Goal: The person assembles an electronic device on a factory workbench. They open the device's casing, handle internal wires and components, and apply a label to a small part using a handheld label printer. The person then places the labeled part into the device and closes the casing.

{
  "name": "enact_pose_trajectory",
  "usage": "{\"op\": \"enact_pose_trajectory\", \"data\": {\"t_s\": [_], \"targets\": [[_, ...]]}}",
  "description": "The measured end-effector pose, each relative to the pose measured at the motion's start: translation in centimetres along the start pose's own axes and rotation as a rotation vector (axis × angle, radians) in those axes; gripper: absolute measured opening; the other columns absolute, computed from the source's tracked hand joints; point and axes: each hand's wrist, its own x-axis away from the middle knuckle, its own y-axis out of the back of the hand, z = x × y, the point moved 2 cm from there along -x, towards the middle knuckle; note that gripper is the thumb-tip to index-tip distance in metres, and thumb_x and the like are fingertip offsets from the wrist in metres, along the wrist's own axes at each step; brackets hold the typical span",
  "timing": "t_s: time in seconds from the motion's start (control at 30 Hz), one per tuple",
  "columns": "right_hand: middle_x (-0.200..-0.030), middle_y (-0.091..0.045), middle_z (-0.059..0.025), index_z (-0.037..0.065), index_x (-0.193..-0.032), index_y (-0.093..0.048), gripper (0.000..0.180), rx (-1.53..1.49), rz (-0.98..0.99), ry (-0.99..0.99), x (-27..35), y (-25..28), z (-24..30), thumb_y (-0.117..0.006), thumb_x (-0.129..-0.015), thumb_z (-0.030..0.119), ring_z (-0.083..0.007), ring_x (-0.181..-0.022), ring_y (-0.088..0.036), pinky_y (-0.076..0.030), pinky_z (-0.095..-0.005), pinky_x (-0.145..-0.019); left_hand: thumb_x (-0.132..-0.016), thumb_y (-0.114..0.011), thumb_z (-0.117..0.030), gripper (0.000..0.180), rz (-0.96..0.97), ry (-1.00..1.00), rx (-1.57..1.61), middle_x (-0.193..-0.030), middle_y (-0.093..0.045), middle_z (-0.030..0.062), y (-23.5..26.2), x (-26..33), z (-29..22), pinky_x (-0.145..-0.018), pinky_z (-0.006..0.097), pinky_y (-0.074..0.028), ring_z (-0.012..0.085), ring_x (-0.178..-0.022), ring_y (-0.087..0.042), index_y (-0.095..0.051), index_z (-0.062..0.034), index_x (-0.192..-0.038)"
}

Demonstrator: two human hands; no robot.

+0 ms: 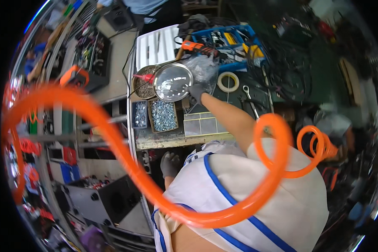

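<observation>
My right hand (196,93), in a grey glove, reaches across the bench with its fingers at the right rim of a shiny round metal dish (173,80). The hand looks closed on that rim, though some fingertips are hidden. A red pointed nozzle (146,78) shows beside the dish, over a round container of small brown parts (143,90). Below sit a cardboard box of small silvery screws (164,115) and a blue bin of small metal parts (140,113). Low beside the bench's front edge is my gloved left hand (169,164), fingers loosely bent and partly unclear.
An orange coiled hose (155,195) loops close across the view. On the bench are a tape roll (228,82), a wrench (246,90), clear plastic bags (202,67), a blue parts tray (235,65) and an orange-handled tool (192,45). Racks with speaker boxes (101,201) stand left.
</observation>
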Motion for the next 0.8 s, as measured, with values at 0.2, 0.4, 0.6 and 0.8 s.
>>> {"op": "enact_pose_trajectory", "data": {"t_s": [0.2,0.4,0.6,0.8], "targets": [[-0.065,-0.060,-0.0061,0.009,-0.091,-0.055,0.023,-0.282,0.136,0.039,0.2,-3.6,-1.2,-0.057,-0.087,0.032,-0.0145,-0.043,-0.051,-0.040,-0.0272,-0.037,-0.088,-0.051,-0.017,0.033,0.012,0.010,-0.215,-0.095,-0.060,0.0115,-1.4,2.2,-3.0,-0.069,0.032,-0.048,0.0210,-0.078,-0.060,-0.051,-0.0005,-0.116],[-0.066,-0.060,-0.0052,0.007,-0.085,-0.059,0.014,0.011,0.190,0.287,8.9,-0.8,-4.3,-0.057,-0.084,0.021,-0.0112,-0.051,-0.054,-0.041,-0.0247,-0.042,-0.088,-0.052,-0.018,0.032,0.053,-0.064,-0.428,-0.093,-0.062,0.0116,-5.4,4.6,-3.9,-0.074,0.032,-0.048,0.0209,-0.080,-0.061,-0.054,0.0009,-0.113],[-0.073,-0.061,-0.0134,0.010,-0.080,-0.060,0.014,0.562,-0.383,0.802,16.9,9.3,-9.7,-0.058,-0.078,0.024,-0.0327,-0.067,-0.060,-0.047,-0.0419,-0.059,-0.088,-0.051,-0.013,0.027,0.163,-0.137,-0.729,-0.096,-0.063,0.0146,-8.7,4.7,-4.3,-0.077,0.029,-0.049,0.0205,-0.083,-0.062,-0.056,0.0026,-0.109],[-0.078,-0.056,-0.0154,0.008,-0.083,-0.055,0.017,0.896,-0.659,0.728,18.7,17.1,-15.3,-0.053,-0.084,0.025,-0.0347,-0.073,-0.056,-0.044,-0.0456,-0.062,-0.084,-0.056,-0.012,0.025,0.296,-0.191,-0.976,-0.094,-0.063,0.0072,-6.5,1.2,-1.5,-0.077,0.026,-0.045,0.0124,-0.084,-0.056,-0.061,0.0019,-0.104]]}}
